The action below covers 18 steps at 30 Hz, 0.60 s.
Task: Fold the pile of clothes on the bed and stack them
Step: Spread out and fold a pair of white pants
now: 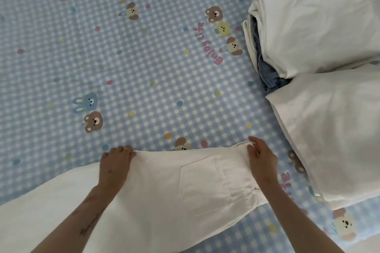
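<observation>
On the near part of the bed (144, 57) lie white trousers (164, 191), pocket up. The left hand (115, 164) pinches their far edge; the right hand (260, 155) grips the waistband corner. At right sits a folded stack (312, 33), with another white folded piece (333, 135) nearer.

Blue gingham bedsheet (144, 63), cartoon animals

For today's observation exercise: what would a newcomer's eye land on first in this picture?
First, the white trousers spread at the near edge of the bed, with the left hand and right hand gripping their far edge. Next, the stack of folded clothes at the right, on the blue checked sheet printed with cartoon animals.
</observation>
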### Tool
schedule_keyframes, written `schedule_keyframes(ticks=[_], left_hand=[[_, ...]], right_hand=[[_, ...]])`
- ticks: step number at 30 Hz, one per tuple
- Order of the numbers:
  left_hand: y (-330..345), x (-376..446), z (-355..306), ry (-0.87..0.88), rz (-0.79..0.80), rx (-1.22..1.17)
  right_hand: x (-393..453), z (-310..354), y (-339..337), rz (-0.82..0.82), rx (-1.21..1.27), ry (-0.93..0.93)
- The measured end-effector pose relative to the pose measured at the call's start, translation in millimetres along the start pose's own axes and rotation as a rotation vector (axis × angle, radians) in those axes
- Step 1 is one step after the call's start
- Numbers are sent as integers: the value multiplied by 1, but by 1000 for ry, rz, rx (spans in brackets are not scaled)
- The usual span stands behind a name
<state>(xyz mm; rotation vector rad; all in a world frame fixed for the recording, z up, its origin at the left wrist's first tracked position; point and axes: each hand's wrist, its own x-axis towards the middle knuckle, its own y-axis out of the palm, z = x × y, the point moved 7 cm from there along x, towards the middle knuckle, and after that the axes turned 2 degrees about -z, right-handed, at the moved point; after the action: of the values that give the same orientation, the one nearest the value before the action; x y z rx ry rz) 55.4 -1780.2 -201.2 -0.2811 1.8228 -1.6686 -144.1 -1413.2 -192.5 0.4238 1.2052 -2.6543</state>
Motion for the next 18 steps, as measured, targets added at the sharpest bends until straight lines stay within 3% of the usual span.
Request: schedule_keyframes(ticks=[3, 5, 11, 14, 16, 18], left_hand=[[2, -11, -12, -96, -152, -126], [12, -31, -36, -68, -185, -246], [74, -37, -69, 112, -25, -195], [70, -42, -76, 95, -26, -236], [64, -59, -109, 213, -28, -282], [69, -78, -152, 399, -20, -266]], right_hand=[[-10, 12, 14, -39, -154, -55], [-10, 14, 20, -76, -264, -122], [26, -7, 57, 24, -545, -172], [18, 4, 44, -139, -522, -199], [-15, 27, 47, -209, -507, -431], [-54, 37, 78, -16, -565, -732]])
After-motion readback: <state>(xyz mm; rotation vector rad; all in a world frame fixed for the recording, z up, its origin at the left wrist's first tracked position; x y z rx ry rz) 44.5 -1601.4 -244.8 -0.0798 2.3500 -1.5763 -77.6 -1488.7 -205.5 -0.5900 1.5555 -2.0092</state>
